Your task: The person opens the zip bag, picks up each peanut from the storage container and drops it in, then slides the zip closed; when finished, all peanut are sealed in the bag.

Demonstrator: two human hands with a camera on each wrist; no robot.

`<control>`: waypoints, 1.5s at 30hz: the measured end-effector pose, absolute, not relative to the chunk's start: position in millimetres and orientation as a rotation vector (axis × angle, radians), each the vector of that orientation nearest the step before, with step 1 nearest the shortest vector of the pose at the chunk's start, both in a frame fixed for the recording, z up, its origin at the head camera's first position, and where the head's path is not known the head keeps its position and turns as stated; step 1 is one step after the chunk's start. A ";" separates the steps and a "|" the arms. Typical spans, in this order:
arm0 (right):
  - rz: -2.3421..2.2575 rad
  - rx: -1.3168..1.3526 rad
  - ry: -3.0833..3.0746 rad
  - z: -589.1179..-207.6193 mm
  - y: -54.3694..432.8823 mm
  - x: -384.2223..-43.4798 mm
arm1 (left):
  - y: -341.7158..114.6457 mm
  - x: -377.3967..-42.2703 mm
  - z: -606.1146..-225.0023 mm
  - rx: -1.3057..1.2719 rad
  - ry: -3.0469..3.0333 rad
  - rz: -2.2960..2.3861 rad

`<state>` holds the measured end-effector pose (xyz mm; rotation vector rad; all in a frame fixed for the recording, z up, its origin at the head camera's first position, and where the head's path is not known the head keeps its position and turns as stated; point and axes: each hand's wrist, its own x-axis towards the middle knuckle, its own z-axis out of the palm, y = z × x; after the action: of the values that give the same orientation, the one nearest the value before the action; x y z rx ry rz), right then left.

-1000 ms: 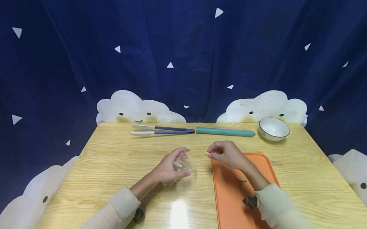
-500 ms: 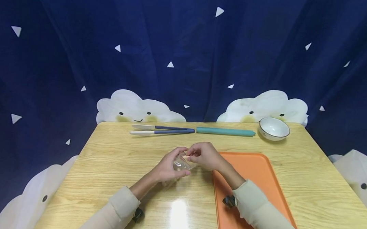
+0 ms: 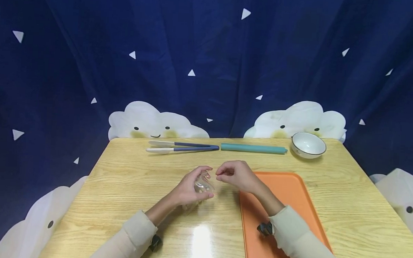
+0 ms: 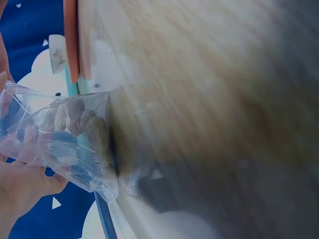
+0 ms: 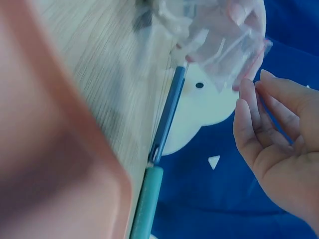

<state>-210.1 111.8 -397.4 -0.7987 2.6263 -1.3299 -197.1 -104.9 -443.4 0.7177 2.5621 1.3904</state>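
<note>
1. The left hand (image 3: 186,189) grips a clear plastic bag (image 3: 203,186), thumb on the near side and fingers on the far side
2. The right hand (image 3: 237,175) is just to the right of the bag, its fingers bent and their tips close to the thumb; it appears to hold nothing
3. The bag is over the middle of the wooden table (image 3: 131,175), left of the tray; in the left wrist view several tan, lumpy pieces (image 4: 97,134) lie inside it
4. An orange tray (image 3: 293,194) lies on the right part of the table, its left portion partly under the right forearm
5. Along the far edge lie blue tongs (image 3: 195,148) with white tips pointing left, their arms apart, and a teal rod (image 3: 254,148) just beside their right end
6. A white bowl (image 3: 308,144) with a dark rim sits at the far right
7. Behind the table hangs a dark blue curtain (image 3: 210,37) with white triangles and clouds
</note>
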 end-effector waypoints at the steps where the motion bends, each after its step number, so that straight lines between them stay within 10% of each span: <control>1: -1.325 -0.791 2.625 -397.7 115.8 -210.2 | -105.1 -197.1 -443.7 0.720 2.555 1.395; 45: -1.062 -0.571 2.568 -445.0 265.2 -194.4 | -105.3 -197.2 -445.7 0.758 2.560 1.402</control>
<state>-194.4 265.2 -445.0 -0.5714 2.5676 -1.0624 -197.2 -105.3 -445.7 0.7579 2.5598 1.4024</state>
